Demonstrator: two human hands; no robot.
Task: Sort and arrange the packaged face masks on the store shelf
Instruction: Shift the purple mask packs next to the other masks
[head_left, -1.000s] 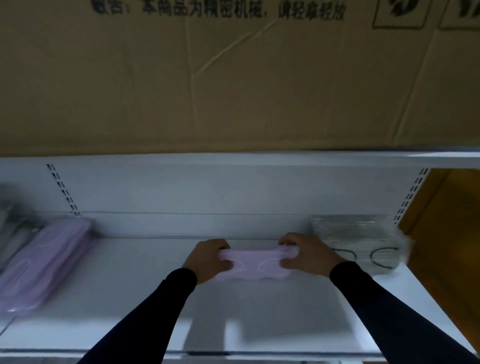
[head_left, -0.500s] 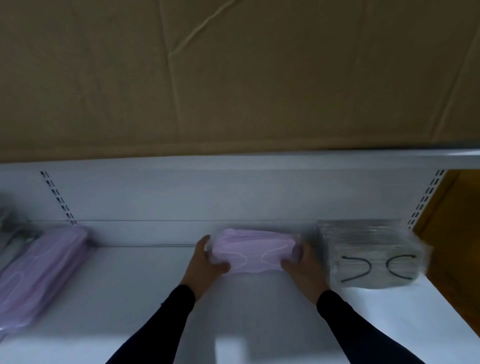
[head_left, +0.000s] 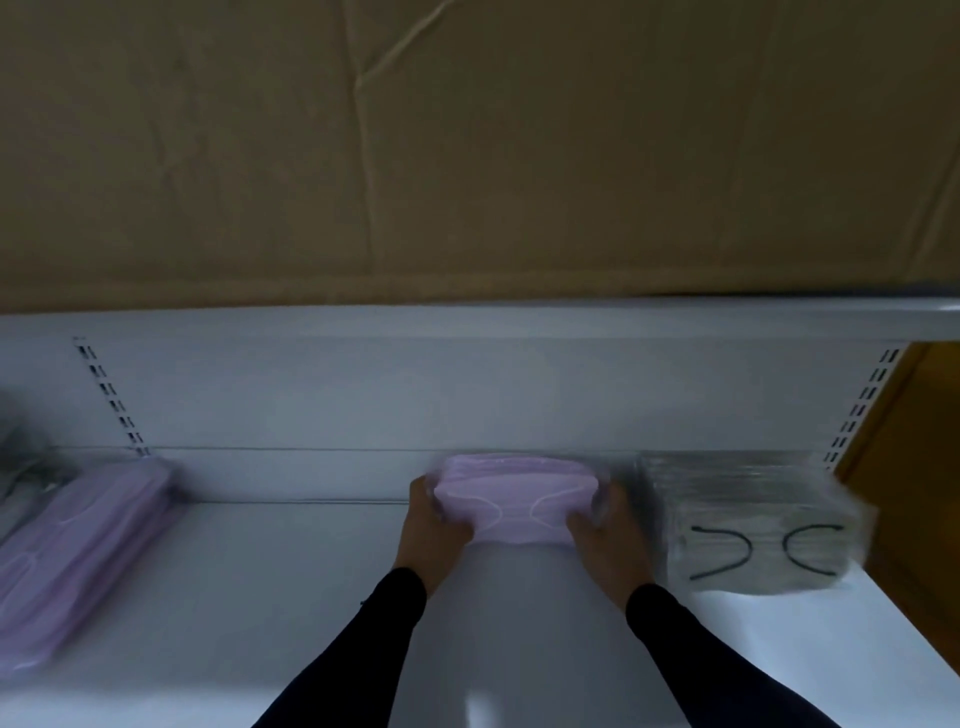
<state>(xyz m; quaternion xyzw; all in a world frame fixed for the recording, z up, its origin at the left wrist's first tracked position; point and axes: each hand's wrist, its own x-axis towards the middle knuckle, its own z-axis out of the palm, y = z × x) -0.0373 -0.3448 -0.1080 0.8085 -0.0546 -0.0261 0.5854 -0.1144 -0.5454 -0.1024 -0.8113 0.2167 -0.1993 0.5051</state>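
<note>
Currently, the white shelf (head_left: 260, 597) carries three groups of packaged masks. At its left edge lies a stack of purple mask packs (head_left: 78, 551), set at a slant and partly cut off by the frame; a grey blurred item (head_left: 21, 467) sits behind it at the far left, too unclear to identify. Near the rear edge, right of center, a purple mask pack (head_left: 514, 499) rests against the back panel (head_left: 363, 395). The left hand (head_left: 434, 525) grips its left end, with the thumb on the front face and the fingers wrapped around the side. The right hand (head_left: 605, 530) grips its right end in the same way. Both arms wear black sleeves (head_left: 358, 654). Just beside the right hand, at the right rear corner, stands a stack of clear-wrapped grey mask packs (head_left: 753, 525) with black ear loops showing on top. Whether the hand touches this stack cannot be determined. Slotted uprights (head_left: 111, 400) run up the back panel at left and right. A cardboard box (head_left: 467, 145) sits on the upper shelf (head_left: 519, 317) above. A brown surface (head_left: 919, 467) borders the right side.
</note>
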